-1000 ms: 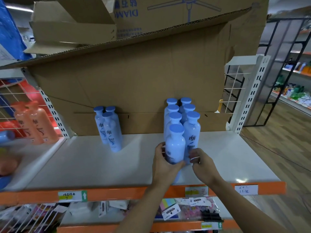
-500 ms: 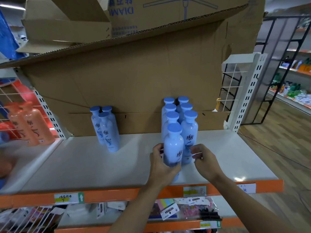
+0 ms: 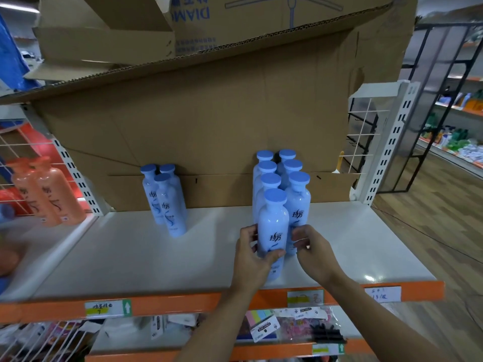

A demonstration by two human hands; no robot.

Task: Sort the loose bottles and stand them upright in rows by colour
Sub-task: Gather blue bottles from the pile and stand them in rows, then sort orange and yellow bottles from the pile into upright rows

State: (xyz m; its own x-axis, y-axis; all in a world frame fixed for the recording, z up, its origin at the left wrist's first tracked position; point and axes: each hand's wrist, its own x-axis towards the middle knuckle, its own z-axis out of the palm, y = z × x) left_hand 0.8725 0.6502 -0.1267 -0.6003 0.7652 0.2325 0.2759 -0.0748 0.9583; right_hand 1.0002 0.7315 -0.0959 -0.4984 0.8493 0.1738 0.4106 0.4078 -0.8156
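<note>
Seven pale blue bottles stand upright in two close rows toward the right of the white shelf [image 3: 136,257], each with a flat, darker blue round cap and a dark blue script mark on its front. The nearest one, the front bottle [image 3: 272,231], heads the left row and stands a little ahead of its right neighbour [image 3: 298,205]. The left hand [image 3: 252,259] grips the front bottle low down, thumb curled across its near face and fingers [image 3: 248,231] wrapped round its left side. The right hand [image 3: 311,248] is at the bottle's right side with fingers bent inward; whether they pinch the front bottle, touch the neighbour behind, or close on nothing is hard to make out. The lower part of the front bottle is partly covered by the left hand, and the bottles farther back show little more than caps and shoulders. Well to the left, three more blue bottles [image 3: 167,202] stand in a tight cluster against the cardboard sheet [image 3: 209,126] backing the shelf. On the next bay at far left, two orange bottles [image 3: 47,194] lean, blurred, and smeared orange and blue shapes nearer the left edge are cut off and unreadable. Handwriting on the price tags [image 3: 107,308] along the orange shelf edge is too small to read.
</note>
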